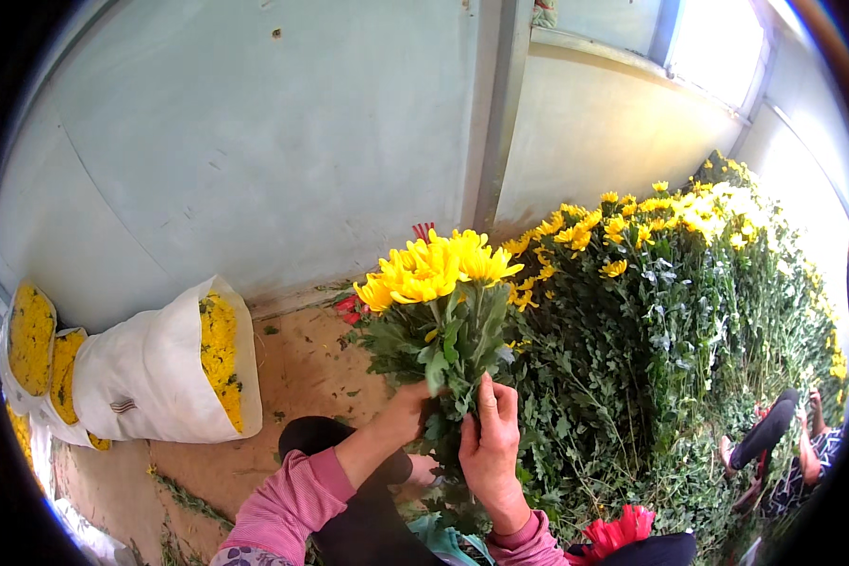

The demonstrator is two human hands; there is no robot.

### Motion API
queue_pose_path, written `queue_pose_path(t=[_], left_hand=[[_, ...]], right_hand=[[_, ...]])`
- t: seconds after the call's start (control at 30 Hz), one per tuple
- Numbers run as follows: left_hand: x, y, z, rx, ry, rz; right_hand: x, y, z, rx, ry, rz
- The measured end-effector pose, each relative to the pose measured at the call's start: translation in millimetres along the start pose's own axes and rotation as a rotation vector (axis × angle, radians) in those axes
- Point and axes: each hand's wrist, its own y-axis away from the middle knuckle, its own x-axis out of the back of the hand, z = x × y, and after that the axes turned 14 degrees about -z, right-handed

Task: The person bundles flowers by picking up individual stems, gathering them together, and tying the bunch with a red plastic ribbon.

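In front of me stands an upright bunch of yellow chrysanthemums (429,271), blooms gathered at the top and leafy stems below. My left hand (406,413) grips the stems from the left; leaves hide most of its fingers. On the other side, my right hand (492,451) is closed at the stems, thumb and forefinger raised close together against the leaves. The lower stems run down between my wrists and partly out of sight. A red ruffled thing (619,535) lies by my right forearm, over my dark-trousered leg.
A large heap of cut yellow chrysanthemums (623,311) fills the right side, against the wall. White-wrapped bundles of yellow blooms (165,363) lie at the left on the brown floor (297,368), among scattered leaves. Another person (792,453) sits at the far right edge.
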Motion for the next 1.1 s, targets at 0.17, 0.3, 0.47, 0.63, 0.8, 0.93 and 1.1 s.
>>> queue_pose_path(t=[0.17,0.3,0.47,0.63,0.8,0.93,1.1], left_hand=[[-14.4,4.1,1.6,0.271,-0.117,0.316],[-10.9,40.7,17.8,0.046,-0.193,0.585],[1.9,105.5,45.5,-0.468,-0.183,0.643],[36.9,116.4,34.8,-0.434,-0.267,0.928],[51.7,136.2,41.6,-0.163,-0.87,0.784],[48.9,137.7,38.4,-0.354,-0.837,0.698],[27.7,80.6,34.1,-0.347,-0.515,0.582]], right_hand=[[-12.6,4.0,-4.4,-0.027,0.095,-0.096],[-9.1,-1.8,-34.1,0.182,0.187,-0.284],[7.4,7.6,15.2,0.236,-0.218,-0.16],[-89.9,51.4,198.2,-0.541,-0.265,-0.369],[-140.0,54.3,265.8,-0.36,0.242,-0.199],[-117.9,45.9,309.3,-0.735,0.65,0.02],[-130.6,77.7,301.8,-0.437,0.365,-0.593]])
